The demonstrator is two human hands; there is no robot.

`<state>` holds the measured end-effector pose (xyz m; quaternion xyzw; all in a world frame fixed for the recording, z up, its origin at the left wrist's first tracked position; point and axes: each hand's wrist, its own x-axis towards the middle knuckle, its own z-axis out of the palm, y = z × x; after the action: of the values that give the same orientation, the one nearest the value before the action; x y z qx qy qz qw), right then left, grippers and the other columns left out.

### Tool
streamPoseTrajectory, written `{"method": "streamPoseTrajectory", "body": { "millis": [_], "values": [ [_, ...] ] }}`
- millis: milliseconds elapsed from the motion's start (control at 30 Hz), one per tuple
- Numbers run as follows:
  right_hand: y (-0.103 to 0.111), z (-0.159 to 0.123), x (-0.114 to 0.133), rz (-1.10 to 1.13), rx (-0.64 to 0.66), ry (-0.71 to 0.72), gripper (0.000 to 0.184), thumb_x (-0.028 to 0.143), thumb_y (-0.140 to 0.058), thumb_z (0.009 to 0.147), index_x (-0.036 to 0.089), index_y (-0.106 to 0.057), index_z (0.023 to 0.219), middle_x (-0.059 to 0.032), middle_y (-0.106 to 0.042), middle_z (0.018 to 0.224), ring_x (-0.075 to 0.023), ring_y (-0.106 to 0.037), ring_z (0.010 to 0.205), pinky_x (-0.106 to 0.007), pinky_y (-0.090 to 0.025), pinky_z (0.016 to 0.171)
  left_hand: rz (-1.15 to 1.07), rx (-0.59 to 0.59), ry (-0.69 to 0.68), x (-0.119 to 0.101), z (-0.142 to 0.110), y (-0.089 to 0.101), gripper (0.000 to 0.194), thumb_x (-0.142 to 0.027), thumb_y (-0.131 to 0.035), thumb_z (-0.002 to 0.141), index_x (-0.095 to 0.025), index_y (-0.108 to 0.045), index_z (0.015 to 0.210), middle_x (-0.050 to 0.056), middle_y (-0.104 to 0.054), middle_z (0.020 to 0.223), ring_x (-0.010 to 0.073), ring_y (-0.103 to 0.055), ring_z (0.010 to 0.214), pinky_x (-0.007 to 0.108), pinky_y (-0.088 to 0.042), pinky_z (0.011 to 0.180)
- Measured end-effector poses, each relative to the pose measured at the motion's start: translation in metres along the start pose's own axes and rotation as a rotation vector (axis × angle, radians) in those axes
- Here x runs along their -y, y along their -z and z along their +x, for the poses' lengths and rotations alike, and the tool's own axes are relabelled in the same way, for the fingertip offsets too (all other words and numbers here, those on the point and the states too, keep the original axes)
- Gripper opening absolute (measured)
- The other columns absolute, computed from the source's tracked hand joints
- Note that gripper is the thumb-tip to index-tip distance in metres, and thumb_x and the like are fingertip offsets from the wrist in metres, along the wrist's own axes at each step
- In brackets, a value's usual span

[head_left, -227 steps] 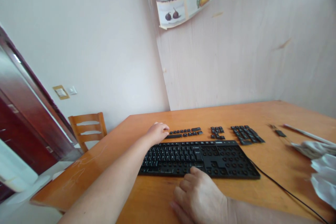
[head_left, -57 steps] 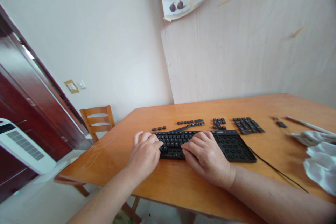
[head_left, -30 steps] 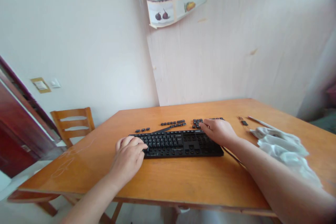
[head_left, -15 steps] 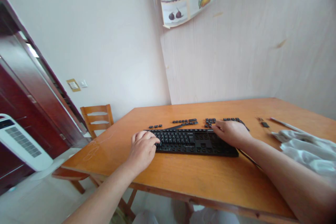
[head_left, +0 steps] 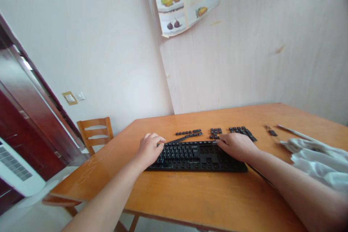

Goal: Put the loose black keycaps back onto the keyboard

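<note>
A black computer keyboard (head_left: 179, 156) lies on the table. Letter keys fill its left and middle, while bare sockets show along the front row and on the right. At the back left corner, my left hand (head_left: 150, 148) is closed, fingers bent together; whatever they pinch is hidden. My right hand (head_left: 237, 146) is closed on the keyboard's back right edge, covering part of the number pad area. Behind the keyboard lie sorted black keycaps: a long space bar (head_left: 175, 140), two short rows (head_left: 187, 133), a small group (head_left: 216, 131) and a larger block (head_left: 243, 132).
On the right of the wooden table (head_left: 190, 195) lie a small dark object with thin prongs (head_left: 272, 132), a pale stick (head_left: 296, 132) and a crumpled whitish plastic bag (head_left: 315, 161). A cable runs from the keyboard under my right forearm. A wooden chair (head_left: 95, 132) stands beyond the left edge.
My left hand has gone from the front left keys to the back left corner, where it hides three loose keycaps seen earlier. My right hand moved earlier from the middle keys to the back right edge.
</note>
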<state>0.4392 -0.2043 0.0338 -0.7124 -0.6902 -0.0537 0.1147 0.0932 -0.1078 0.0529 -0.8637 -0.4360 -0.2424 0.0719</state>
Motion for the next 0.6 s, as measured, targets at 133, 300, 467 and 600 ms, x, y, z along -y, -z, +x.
{"method": "streamPoseTrajectory", "body": {
  "millis": [133,300,467,600],
  "values": [
    [-0.001,0.0,0.0,0.01,0.002,0.003,0.045,0.046,-0.035,0.097,0.02,-0.064,0.074,-0.0092,-0.071,0.077,-0.0216,-0.065,0.07,-0.029,-0.03,0.058,0.026,0.064,0.006,0.014,0.039,-0.024,0.019,-0.026,-0.058,0.083,-0.026,-0.075,0.092,0.003,-0.071,0.098,0.0228,-0.056,0.1,0.035,-0.042,0.089],
    [-0.004,0.0,-0.001,0.014,-0.025,0.007,0.044,0.048,-0.035,0.097,0.022,-0.064,0.076,-0.008,-0.071,0.075,-0.0227,-0.066,0.07,-0.029,-0.029,0.057,0.074,0.189,0.012,0.019,0.079,-0.049,0.02,-0.033,-0.062,0.081,-0.028,-0.076,0.095,0.004,-0.07,0.096,0.0252,-0.055,0.101,0.037,-0.042,0.089],
    [-0.005,0.001,-0.001,0.011,-0.027,0.003,0.044,0.048,-0.035,0.097,0.022,-0.063,0.075,-0.0075,-0.071,0.074,-0.0225,-0.066,0.069,-0.03,-0.028,0.057,0.095,0.288,-0.003,0.016,0.102,-0.066,0.024,-0.039,-0.066,0.079,-0.03,-0.075,0.099,0.005,-0.069,0.098,0.0271,-0.054,0.106,0.039,-0.042,0.092],
    [-0.005,0.0,0.0,0.007,-0.049,0.007,0.044,0.048,-0.034,0.097,0.022,-0.063,0.076,-0.007,-0.071,0.072,-0.0216,-0.065,0.067,-0.03,-0.028,0.057,0.103,0.321,0.0,0.016,0.11,-0.073,0.024,-0.039,-0.067,0.077,-0.031,-0.075,0.098,0.004,-0.069,0.102,0.0285,-0.053,0.109,0.042,-0.041,0.094]
  ]
}}
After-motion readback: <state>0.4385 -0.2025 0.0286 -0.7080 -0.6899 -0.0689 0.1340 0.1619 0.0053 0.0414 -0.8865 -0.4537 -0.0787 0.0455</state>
